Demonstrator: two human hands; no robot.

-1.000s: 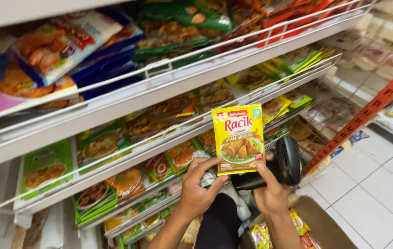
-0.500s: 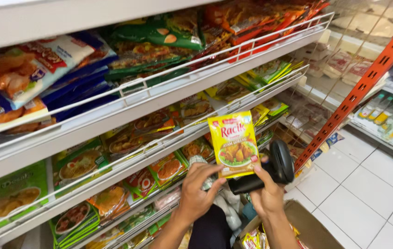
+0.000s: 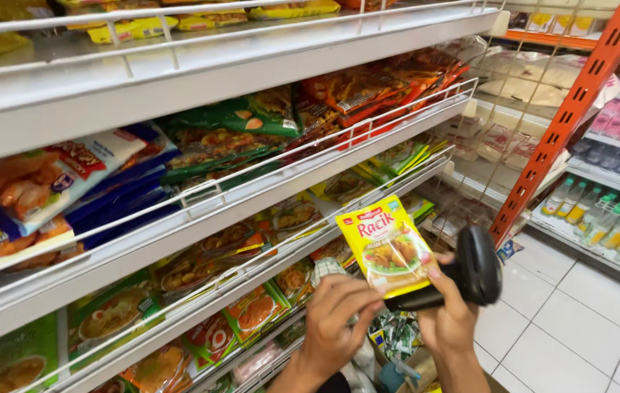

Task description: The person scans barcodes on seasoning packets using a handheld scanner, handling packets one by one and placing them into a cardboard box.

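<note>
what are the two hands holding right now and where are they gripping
The left hand pinches the yellow seasoning sachet at its bottom edge. The right hand grips the black handheld scanner by its handle.

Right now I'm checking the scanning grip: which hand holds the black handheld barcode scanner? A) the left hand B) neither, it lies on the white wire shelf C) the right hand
C: the right hand grips the black handheld barcode scanner, while the left hand steadies the flat yellow seasoning sachet.

White wire-fronted shelves (image 3: 266, 156) fill nine to twelve o'clock, stacked with green, orange and blue food packets (image 3: 237, 120). An orange perforated upright (image 3: 572, 116) slants at two o'clock, bottles (image 3: 601, 218) beside it above white floor tiles (image 3: 579, 313).
</note>
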